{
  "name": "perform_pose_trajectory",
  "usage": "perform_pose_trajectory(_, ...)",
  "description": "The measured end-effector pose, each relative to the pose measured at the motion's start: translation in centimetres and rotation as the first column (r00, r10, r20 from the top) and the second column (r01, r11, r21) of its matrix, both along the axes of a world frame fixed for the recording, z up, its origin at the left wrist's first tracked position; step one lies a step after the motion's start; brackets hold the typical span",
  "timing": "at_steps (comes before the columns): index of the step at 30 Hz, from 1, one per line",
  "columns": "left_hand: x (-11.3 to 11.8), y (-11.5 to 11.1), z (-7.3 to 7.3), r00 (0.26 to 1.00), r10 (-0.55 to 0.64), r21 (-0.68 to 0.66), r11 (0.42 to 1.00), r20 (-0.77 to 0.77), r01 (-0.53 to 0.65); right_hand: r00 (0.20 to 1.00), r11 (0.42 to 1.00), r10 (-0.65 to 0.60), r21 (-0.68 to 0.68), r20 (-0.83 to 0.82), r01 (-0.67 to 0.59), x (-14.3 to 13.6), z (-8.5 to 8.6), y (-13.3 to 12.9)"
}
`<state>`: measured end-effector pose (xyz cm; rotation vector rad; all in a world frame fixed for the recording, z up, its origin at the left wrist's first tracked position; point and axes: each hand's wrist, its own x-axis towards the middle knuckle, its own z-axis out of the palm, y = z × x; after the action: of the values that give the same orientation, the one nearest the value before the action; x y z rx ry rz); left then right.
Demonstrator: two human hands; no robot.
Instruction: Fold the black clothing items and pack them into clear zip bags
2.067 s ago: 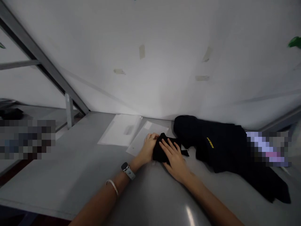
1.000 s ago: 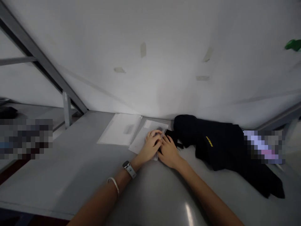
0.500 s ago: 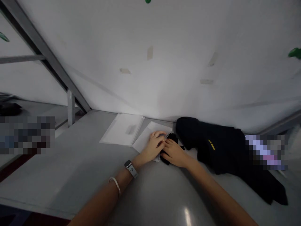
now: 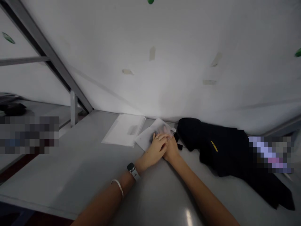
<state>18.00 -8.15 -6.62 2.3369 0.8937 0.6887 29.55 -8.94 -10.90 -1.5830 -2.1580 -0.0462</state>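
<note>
My left hand [image 4: 157, 149], with a ring and a watch on its wrist, has its fingers closed at the lower edge of a clear plastic sleeve [image 4: 159, 125]. Crossing beside it, my right hand [image 4: 171, 148] also holds the sleeve, and its blurred fingers show through the plastic. Under the sleeve lies a white sheet [image 4: 143, 138]. A black item [image 4: 179, 146] pokes out to the right of my right hand, mostly hidden. To the left, a stack of clear folders with white paper [image 4: 123, 130] lies flat.
A dark garment with yellow lettering [image 4: 225, 150] spreads over the right of the grey table [image 4: 94, 175]. Behind stands a white wall [image 4: 176, 88] with tape pieces. A metal frame [image 4: 56, 64] rises at the left. Blurred-out patches cover both sides.
The clear sleeve has tilted up off the table. My right hand has moved left and turned, off the black item and against the sleeve. The view has shifted slightly.
</note>
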Motion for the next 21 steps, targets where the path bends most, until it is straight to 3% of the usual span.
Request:
perform_pose_trajectory(5, -1.4, 2.1, -0.6, 0.994, 0.109, 0.075, 0.991, -0.010, -0.108, 0.989, 0.987, -0.149, -0.064, 0.001, 0.149, -0.4, 0.6, -0.4)
perform_pose_trajectory(8, -2.8, 3.7, -0.9, 0.975, 0.220, 0.093, 0.972, -0.019, -0.218, 0.991, 0.983, -0.129, -0.124, 0.041, 0.133, 0.3, 1.4, -1.5)
perform_pose_trajectory(11, -4.0, 4.9, -1.4, 0.968, 0.230, 0.092, 0.971, -0.098, -0.222, 0.994, 0.983, -0.070, -0.165, 0.085, 0.084, 1.3, 1.8, -3.1)
perform_pose_trajectory(14, -4.4, 5.2, -1.9, 0.955, 0.198, 0.131, 0.976, -0.221, -0.172, 0.994, 0.983, 0.016, -0.182, 0.108, 0.004, 2.5, 1.9, -4.6)
perform_pose_trajectory(17, -4.3, 5.1, -2.6, 0.935, 0.205, 0.190, 0.970, -0.289, -0.154, 0.978, 0.970, 0.180, -0.186, 0.106, -0.158, 3.3, 2.3, -5.8)
perform_pose_trajectory(21, -4.0, 4.8, -3.5, 0.920, 0.229, 0.220, 0.962, -0.318, -0.164, 0.908, 0.895, 0.416, -0.203, 0.054, -0.398, 2.9, 3.2, -6.3)
